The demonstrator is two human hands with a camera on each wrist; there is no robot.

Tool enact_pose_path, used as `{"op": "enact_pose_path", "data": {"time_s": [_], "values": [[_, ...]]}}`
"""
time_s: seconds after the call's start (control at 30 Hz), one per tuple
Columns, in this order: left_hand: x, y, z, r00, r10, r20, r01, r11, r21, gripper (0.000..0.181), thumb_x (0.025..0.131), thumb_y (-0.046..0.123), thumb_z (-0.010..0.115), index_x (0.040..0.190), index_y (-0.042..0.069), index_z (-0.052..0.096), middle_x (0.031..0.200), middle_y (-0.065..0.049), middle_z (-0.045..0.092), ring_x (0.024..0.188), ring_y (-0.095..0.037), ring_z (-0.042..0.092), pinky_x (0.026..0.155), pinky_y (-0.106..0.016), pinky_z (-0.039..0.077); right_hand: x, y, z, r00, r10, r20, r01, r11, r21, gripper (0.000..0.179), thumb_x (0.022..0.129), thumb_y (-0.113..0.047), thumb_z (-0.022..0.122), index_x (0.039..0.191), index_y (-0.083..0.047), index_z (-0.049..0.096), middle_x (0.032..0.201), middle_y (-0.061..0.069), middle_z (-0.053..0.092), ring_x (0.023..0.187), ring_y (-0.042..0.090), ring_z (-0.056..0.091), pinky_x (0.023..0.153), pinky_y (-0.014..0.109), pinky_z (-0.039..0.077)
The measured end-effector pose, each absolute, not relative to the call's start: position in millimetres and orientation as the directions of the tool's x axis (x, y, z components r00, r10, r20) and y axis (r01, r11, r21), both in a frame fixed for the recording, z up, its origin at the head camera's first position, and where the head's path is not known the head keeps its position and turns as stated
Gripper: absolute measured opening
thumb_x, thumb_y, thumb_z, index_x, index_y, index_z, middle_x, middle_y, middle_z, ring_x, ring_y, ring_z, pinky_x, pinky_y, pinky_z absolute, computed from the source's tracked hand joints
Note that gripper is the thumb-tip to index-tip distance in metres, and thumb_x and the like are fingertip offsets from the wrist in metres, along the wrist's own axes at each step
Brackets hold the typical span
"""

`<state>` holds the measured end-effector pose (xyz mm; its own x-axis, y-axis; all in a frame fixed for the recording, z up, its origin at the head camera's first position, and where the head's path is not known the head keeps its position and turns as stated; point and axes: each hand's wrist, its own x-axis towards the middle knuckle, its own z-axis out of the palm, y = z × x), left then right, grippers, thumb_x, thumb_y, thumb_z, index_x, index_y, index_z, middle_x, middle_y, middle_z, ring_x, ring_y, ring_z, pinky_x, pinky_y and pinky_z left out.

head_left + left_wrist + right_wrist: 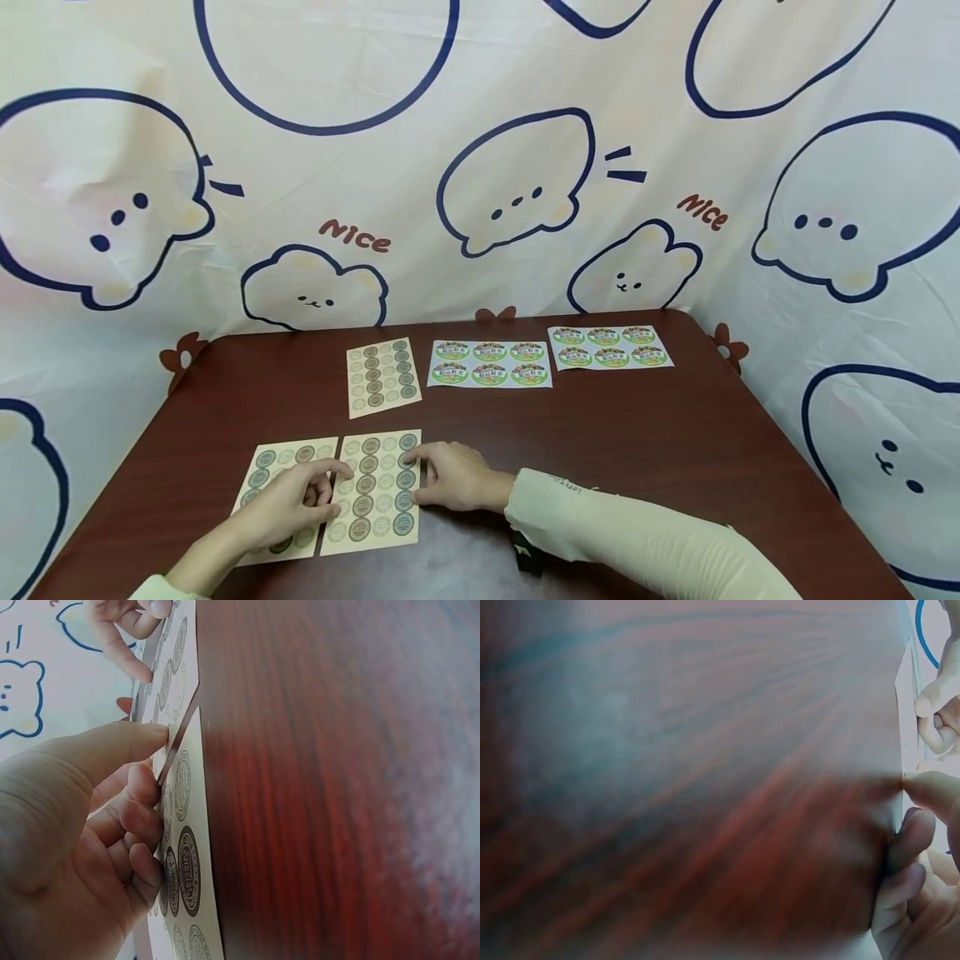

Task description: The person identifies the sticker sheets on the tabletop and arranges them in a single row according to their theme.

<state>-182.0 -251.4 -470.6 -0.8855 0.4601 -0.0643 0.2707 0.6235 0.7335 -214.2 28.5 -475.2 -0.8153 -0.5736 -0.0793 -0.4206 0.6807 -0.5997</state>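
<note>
- Desk, dark brown.
- Right sticker sheet, flat, just beside the left sticker sheet; probably being aligned, so the next move calls for a light nudge.
- Left hand and right hand touch the right sheet's opposite edges, fingers and thumbs apart.

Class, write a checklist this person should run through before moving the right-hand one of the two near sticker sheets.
1. Left hand at the right near sheet's left edge: ok.
2. Right hand at its right edge: ok.
3. Narrow gap separating it from the left near sheet: ok.
4. Left near sheet uncovered: not ok; the left hand hides part.
5. Far cream sheet clear of both hands: ok.
6. Fingers gripping firmly: cannot tell.
</note>
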Motion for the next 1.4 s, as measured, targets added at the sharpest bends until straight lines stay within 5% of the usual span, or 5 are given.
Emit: {"op": "enact_pose_path", "data": {"time_s": [0.37,0.77,1.4], "values": [[-184,-251,-469,-0.862,0.502,-0.063,0.267,0.557,0.787,0.041,0.089,0.016,0.076,0.124,0.0,0.061,0.077,0.004,0.055,0.058,0.001,0.045,0.05,-0.02,0.039,-217,31,-476,-0.812,-0.577,-0.087,-0.395,0.653,-0.646,0.044,0.089,-0.031,0.076,0.132,-0.023,0.067,0.062,-0.015,0.058,0.051,0.001,0.052,0.05,0.02,0.04],[-191,-257,-446,-0.863,0.505,-0.025,0.307,0.563,0.767,0.038,0.098,0.016,0.065,0.131,-0.002,0.058,0.081,0.0,0.06,0.058,-0.001,0.048,0.05,-0.023,0.043,-227,31,-466,-0.846,-0.532,-0.026,-0.307,0.526,-0.793,0.035,0.095,-0.017,0.068,0.128,-0.006,0.066,0.056,-0.005,0.056,0.041,0.01,0.054,0.042,0.021,0.041],[-231,-252,-432,-0.926,0.377,0.002,0.277,0.679,0.68,0.026,0.099,0.016,0.064,0.122,0.004,0.066,0.08,-0.009,0.067,0.058,-0.007,0.048,0.054,-0.024,0.042,-277,31,-458,-0.919,-0.395,0.017,-0.285,0.633,-0.72,0.035,0.099,-0.031,0.064,0.128,-0.012,0.066,0.067,-0.004,0.059,0.048,0.01,0.055,0.048,0.025,0.04]]}}
